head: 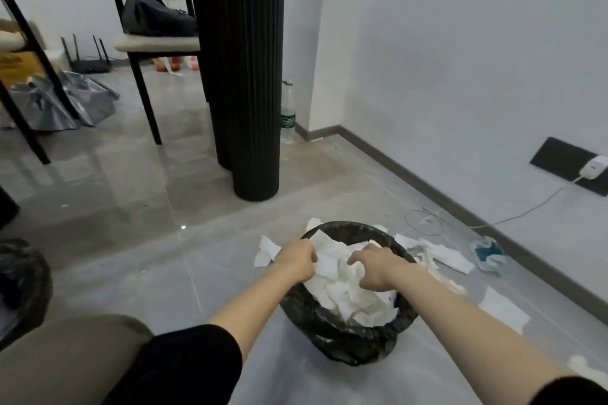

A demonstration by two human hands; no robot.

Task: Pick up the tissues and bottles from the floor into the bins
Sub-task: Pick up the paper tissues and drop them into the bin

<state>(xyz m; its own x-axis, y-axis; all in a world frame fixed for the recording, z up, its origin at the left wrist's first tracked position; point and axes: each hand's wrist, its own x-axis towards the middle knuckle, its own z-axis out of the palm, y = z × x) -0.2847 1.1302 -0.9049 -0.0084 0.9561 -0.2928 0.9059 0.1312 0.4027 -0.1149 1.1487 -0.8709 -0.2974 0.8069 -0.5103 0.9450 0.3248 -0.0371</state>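
A round bin (345,335) lined with a black bag stands on the floor in front of me, heaped with white tissues (352,296). Both my hands are over its opening. My left hand (296,258) grips a tissue at the bin's left rim. With curled fingers, my right hand (373,265) presses down into the tissue pile. More tissues lie on the floor: one left of the bin (265,251), several to its right (441,255) and one further right (503,309). A clear plastic bottle (288,112) with a green label stands behind the black table leg.
A fluted black table leg (250,76) rises behind the bin. A second black-bagged bin (19,283) sits at the far left. Chairs (154,43) and a folded umbrella (65,102) are at the back left. A blue-and-white packet (490,251) and a white charger cable (424,222) lie by the wall.
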